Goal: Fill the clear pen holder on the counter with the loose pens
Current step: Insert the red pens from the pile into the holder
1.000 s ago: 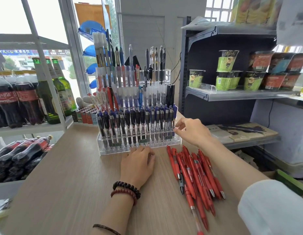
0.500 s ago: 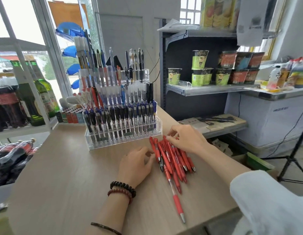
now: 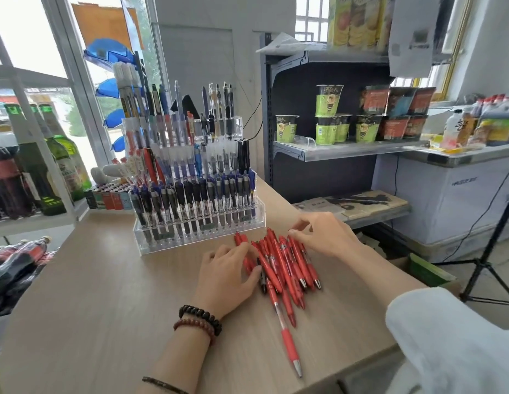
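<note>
A clear tiered pen holder point(image 3: 190, 240) stands on the wooden counter point(image 3: 105, 294), its rows packed with blue, black and red pens. In front of it and to the right lies a pile of loose red pens point(image 3: 286, 264), tips toward me; one red pen point(image 3: 287, 334) lies nearer than the rest. My left hand point(image 3: 226, 273), bead bracelets on the wrist, rests flat on the counter with its fingertips against the pile's left side. Over the far ends of the pens, my right hand point(image 3: 323, 237) has bent fingers and a thumb touching the pen tops.
Green and cola bottles point(image 3: 34, 172) fill a rack at the left. A dark shelf unit with noodle cups point(image 3: 330, 120) stands behind the counter's right edge, a white freezer point(image 3: 452, 200) and a tripod point(image 3: 486, 251) beyond it. Small boxes point(image 3: 108, 197) sit behind the holder.
My right hand came down from the holder's right end onto the red pens. My left hand slid right to touch the pile. The view swung right.
</note>
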